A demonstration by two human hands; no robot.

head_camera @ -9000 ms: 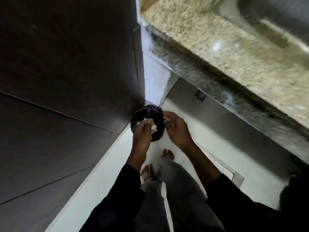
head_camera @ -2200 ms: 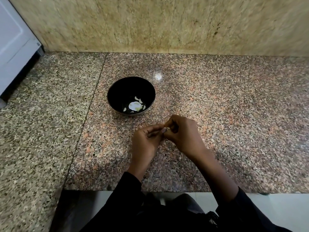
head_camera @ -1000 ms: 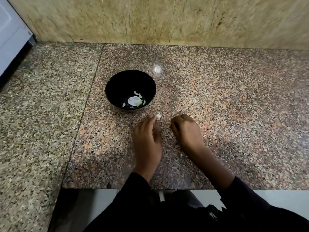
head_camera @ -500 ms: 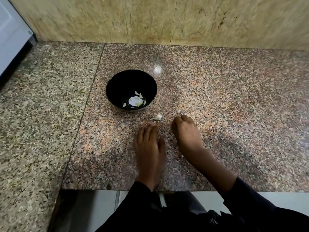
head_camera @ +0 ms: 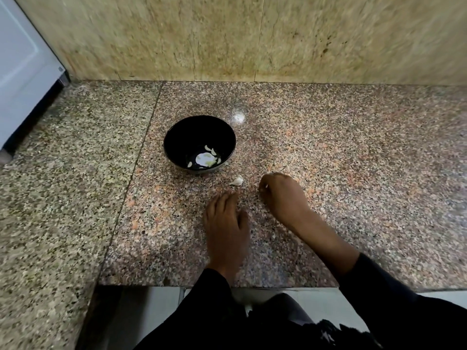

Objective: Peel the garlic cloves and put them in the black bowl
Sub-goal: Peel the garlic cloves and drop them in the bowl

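The black bowl [head_camera: 177,133] stands on the granite counter [head_camera: 353,160], left of centre, with several pale garlic pieces [head_camera: 206,159] at its bottom. One whitish garlic clove [head_camera: 237,181] lies on the counter just off the bowl's near right side, touched by neither hand. My left hand [head_camera: 225,223] lies flat on the counter a little nearer than the clove, fingers straight and pointing at it. My right hand [head_camera: 283,195] rests to the right of the clove with its fingers curled under. Nothing shows in its grip.
A white appliance [head_camera: 22,72] stands at the far left against the beige stone wall [head_camera: 252,39]. The counter's front edge [head_camera: 252,286] runs just under my forearms, with pale floor below. A seam [head_camera: 136,162] crosses the counter left of the bowl.
My left hand set the clove down beside the bowl and drew back toward the counter edge. Over the last half second both hands have stayed almost still.
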